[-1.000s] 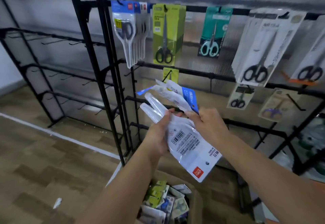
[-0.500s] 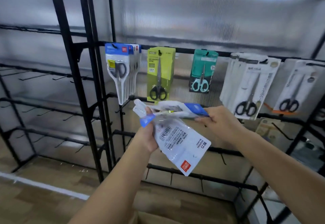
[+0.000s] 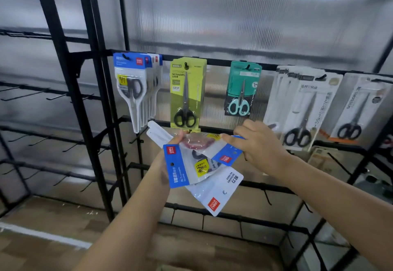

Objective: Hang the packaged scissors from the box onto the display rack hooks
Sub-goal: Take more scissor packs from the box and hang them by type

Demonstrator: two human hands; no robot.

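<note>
- While both forearms reach up from the bottom edge of the view, the left hand [image 3: 168, 160] grips a fanned bundle of scissor packs [image 3: 204, 177], its fingers curled round the bundle with the thumb showing at its top edge.
- One pack in that bundle shows a blue header [image 3: 176, 165] with a red logo, tilted; behind it a white pack back [image 3: 221, 194] points down and to the right, also with a red logo.
- Just beside it, the right hand [image 3: 261, 145] pinches the blue top end of the uppermost pack [image 3: 228, 157], fingers clamped on it; this pack lies nearly level across the bundle.
- All held packs are in the air in front of the rack [image 3: 102, 122], below its top row of goods and touching no hook.
- On the rack's upper bar, toward the left upright, hangs a row of blue-topped packs [image 3: 133, 88] of the same kind as those held.
- Next along the bar hangs a green pack [image 3: 187, 92] with black-handled scissors, then a teal pack [image 3: 242, 90] with pale handles.
- Toward the rack's right edge hang white packs [image 3: 302, 109] with black-handled scissors, several deep.
- Lower bars carry bare hooks [image 3: 266, 198].
- Behind the rack stands a ribbed translucent wall panel [image 3: 234, 20]; a wooden floor [image 3: 42, 228] runs below at the left.
</note>
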